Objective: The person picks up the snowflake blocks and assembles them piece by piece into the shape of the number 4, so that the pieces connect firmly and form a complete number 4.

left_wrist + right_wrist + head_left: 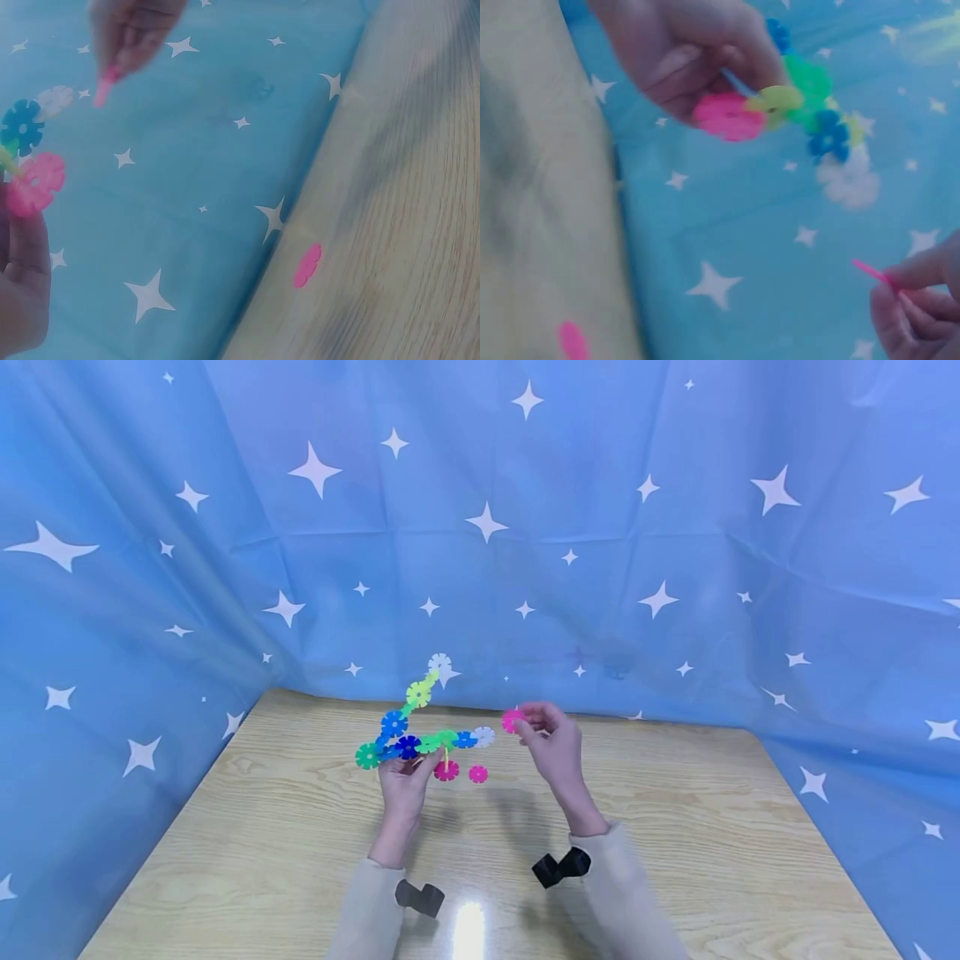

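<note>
My left hand (pixel 405 789) grips a chain of joined snowflake discs (pixel 408 747) from below, held up over the table. The chain runs through green, blue and yellow discs, with a clear white disc (pixel 483 737) at its right end and another at the top of a rising branch. A yellow disc (pixel 774 106) and a pink disc (pixel 729 117) hang off the chain by the left fingers. To the right, my right hand (pixel 557 747) pinches a single pink snowflake disc (pixel 513 721) between thumb and fingertips, a short gap from the white end disc.
One loose pink disc (pixel 477 774) lies on the wooden table (pixel 675 827), between and below the hands. A blue curtain (pixel 585 485) with white stars hangs behind the table and along its sides. Black wrist cameras (pixel 562 865) sit on both sleeves.
</note>
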### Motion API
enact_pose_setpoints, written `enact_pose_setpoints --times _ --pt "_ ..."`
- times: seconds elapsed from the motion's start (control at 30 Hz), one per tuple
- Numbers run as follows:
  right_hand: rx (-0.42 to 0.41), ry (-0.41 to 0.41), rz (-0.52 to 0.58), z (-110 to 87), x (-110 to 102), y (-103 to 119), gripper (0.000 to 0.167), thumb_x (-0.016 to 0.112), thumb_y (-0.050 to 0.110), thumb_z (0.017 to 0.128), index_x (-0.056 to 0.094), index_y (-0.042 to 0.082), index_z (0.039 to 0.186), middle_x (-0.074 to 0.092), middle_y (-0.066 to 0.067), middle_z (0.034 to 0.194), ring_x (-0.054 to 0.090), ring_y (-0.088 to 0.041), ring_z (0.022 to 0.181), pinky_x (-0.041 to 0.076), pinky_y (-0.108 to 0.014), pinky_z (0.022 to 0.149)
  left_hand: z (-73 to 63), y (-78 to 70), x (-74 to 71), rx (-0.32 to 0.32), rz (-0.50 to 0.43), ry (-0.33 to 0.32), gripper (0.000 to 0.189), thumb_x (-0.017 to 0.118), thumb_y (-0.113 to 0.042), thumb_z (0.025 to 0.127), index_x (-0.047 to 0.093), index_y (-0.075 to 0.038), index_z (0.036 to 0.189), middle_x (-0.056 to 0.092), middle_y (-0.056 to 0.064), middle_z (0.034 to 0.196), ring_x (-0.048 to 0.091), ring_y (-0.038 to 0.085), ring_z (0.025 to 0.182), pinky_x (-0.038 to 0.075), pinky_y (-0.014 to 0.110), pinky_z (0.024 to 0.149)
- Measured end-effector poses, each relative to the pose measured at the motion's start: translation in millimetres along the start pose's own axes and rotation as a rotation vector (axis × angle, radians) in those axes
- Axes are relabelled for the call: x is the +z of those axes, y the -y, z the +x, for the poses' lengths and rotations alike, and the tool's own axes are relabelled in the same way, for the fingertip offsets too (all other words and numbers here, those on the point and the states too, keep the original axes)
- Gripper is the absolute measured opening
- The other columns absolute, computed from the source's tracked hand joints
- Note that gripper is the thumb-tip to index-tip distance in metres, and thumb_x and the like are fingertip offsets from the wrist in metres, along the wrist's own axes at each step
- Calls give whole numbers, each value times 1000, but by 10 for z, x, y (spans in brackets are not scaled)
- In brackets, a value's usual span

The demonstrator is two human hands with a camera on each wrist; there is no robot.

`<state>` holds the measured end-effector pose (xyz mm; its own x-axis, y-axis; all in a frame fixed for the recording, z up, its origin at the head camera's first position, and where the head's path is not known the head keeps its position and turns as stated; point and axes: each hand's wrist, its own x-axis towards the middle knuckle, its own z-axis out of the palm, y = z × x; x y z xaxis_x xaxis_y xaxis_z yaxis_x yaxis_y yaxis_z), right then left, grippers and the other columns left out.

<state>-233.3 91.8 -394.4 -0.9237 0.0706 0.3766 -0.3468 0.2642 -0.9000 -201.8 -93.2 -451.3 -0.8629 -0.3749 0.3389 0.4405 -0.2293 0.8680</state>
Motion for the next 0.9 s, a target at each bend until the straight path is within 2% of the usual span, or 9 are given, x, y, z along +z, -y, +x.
enact_pose_setpoints --times 0.1,0.2,0.3,0.37,0.43,0.53,0.7,0.8,0.9 --pt "-98 -9 30 44 -6 135 14 67 -4 82 66 -6 96 66 -20 80 58 -11 65 54 -18 55 -5 10 6 14 1 5 12 68 11 76 62 1 72 65 -9 70 60 3 65 54 15 62" --pt "-149 33 27 10 43 370 15 66 -7 82 65 -9 96 65 -23 79 60 -20 67 52 -16 55 -11 15 16 27 -1 15 13 68 12 75 60 2 71 64 -8 70 58 2 64 52 15 61" --pt "-212 84 -3 -31 137 467 14 66 -6 82 66 -7 96 65 -18 79 61 -22 69 53 -18 56 -20 -16 38 33 11 29 10 68 13 75 58 11 74 64 -10 70 58 2 65 52 14 61" --pt "-269 110 -28 -56 200 473 13 67 -4 83 67 -4 96 66 -13 79 61 -21 70 54 -20 56 -21 -15 46 36 19 38 10 68 13 75 58 12 76 64 -9 71 58 3 66 53 14 61" --pt "-315 124 -47 -57 256 405 13 67 -2 83 69 -1 96 67 -10 80 61 -19 70 55 -23 57 -20 -10 54 38 34 46 17 68 13 75 55 18 83 64 -10 73 59 3 68 53 15 62" --pt "-358 132 -71 -73 303 417 14 68 -3 82 69 -2 96 68 -11 81 62 -21 69 56 -25 58 -15 31 51 27 52 46 17 70 10 76 56 16 84 64 -10 74 59 5 69 53 15 62" --pt "-396 125 -116 -75 362 432 14 68 -6 81 69 -4 94 67 -13 80 63 -21 67 57 -24 58 -19 35 52 -3 87 43 16 71 8 77 58 14 84 63 -9 74 58 7 68 51 14 61" --pt "-411 119 -146 -81 391 441 13 67 -8 80 68 -5 93 66 -13 79 63 -21 66 56 -22 57 -24 41 58 -7 96 45 17 71 7 77 58 13 85 63 -6 75 59 7 68 52 15 60" --pt "-442 123 -171 -94 414 453 13 68 -9 79 68 -6 92 65 -13 78 63 -21 65 55 -20 55 -32 41 69 -2 106 40 17 72 7 76 57 13 84 62 -9 73 59 4 66 51 14 59"
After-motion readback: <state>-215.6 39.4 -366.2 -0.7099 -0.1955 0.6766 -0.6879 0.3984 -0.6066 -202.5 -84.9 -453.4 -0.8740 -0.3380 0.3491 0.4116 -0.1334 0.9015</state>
